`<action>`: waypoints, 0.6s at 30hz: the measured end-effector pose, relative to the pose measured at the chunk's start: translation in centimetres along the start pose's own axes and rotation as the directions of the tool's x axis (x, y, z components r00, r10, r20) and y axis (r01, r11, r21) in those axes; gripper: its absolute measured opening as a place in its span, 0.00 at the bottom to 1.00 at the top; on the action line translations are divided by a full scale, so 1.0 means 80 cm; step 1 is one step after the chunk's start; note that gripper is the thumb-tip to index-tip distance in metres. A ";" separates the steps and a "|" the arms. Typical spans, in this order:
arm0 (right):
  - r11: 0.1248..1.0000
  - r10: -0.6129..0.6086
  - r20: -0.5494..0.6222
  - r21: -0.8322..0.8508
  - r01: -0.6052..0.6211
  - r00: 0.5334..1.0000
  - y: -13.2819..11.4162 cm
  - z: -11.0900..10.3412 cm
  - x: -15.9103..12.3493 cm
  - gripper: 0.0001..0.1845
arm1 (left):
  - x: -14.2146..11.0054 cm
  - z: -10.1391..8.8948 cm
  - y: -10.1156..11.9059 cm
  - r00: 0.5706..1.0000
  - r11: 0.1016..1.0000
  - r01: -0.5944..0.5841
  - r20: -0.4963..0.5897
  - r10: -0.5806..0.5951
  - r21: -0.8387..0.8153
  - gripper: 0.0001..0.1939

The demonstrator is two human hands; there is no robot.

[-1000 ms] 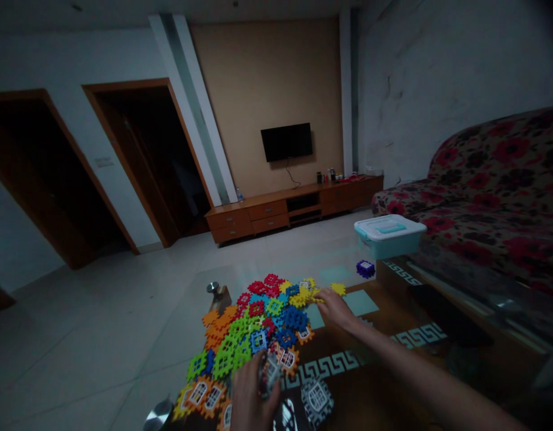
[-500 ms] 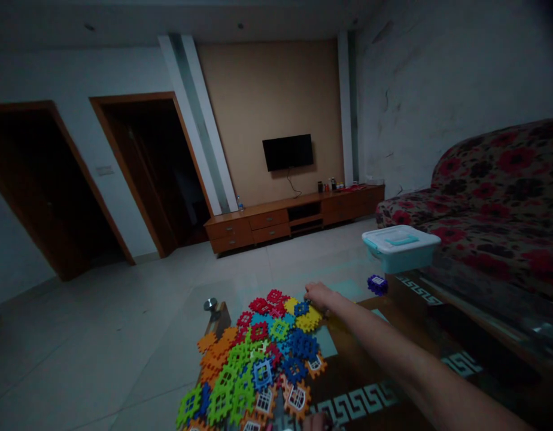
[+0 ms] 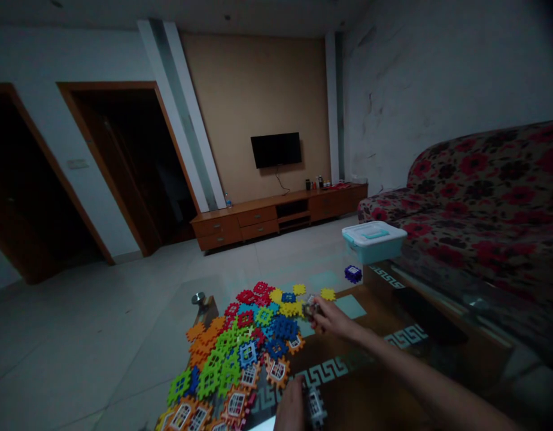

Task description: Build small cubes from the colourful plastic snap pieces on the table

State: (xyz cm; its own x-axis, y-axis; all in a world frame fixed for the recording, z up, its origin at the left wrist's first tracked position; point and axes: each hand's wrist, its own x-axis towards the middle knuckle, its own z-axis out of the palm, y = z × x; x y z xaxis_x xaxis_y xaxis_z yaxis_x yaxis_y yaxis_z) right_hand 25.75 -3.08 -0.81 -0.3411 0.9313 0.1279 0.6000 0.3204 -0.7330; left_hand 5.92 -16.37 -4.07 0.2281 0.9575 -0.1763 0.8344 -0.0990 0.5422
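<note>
My right hand (image 3: 333, 318) is stretched over the glass table, its fingers pinching a small greyish interlocking block (image 3: 310, 305) at the right edge of the pile. At the bottom edge, partly cut off, my left hand (image 3: 289, 408) is closed against a grey window-patterned block (image 3: 315, 402). Left of both hands spreads a heap of toothed plastic blocks, with green ones (image 3: 220, 362), orange ones (image 3: 204, 341), blue ones (image 3: 283, 328) and red ones (image 3: 246, 296). Two loose yellow blocks (image 3: 328, 294) lie beyond my right hand.
A purple block (image 3: 353, 274) lies apart near the lidded turquoise box (image 3: 375, 245). A dark long object (image 3: 429, 314) rests at the right of the glass table. Beyond are a floral sofa (image 3: 465, 197), a wooden TV cabinet (image 3: 258, 221) and a wall-mounted television (image 3: 276, 149).
My right hand has drawn back from the pile's far edge towards me, a greyish block now showing in it. My left hand has come further into view with a grey block. The view has shifted slightly.
</note>
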 end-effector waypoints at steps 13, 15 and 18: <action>0.851 -0.514 0.052 0.153 0.502 0.856 -0.055 0.054 -0.101 0.14 | -0.019 -0.033 -0.074 0.998 0.998 -0.059 -0.027 0.059 -0.006 0.43; 0.896 -0.405 0.003 0.201 0.396 0.914 -0.061 0.045 -0.101 0.13 | -0.018 -0.024 -0.064 0.999 0.999 -0.001 -0.041 0.002 0.034 0.47; 0.940 -0.234 0.063 0.270 0.209 0.970 -0.065 0.033 -0.104 0.14 | -0.017 -0.011 -0.044 0.995 0.997 0.060 -0.087 -0.055 0.053 0.50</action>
State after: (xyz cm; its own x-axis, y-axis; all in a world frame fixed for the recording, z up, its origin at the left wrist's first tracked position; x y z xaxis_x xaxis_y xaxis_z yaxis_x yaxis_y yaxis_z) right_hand 23.59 -12.96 0.19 -0.5169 0.8177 0.2535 0.2972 0.4490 -0.8426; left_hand 2.19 -17.10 -5.01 0.1368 0.9815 -0.1337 0.8722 -0.0553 0.4861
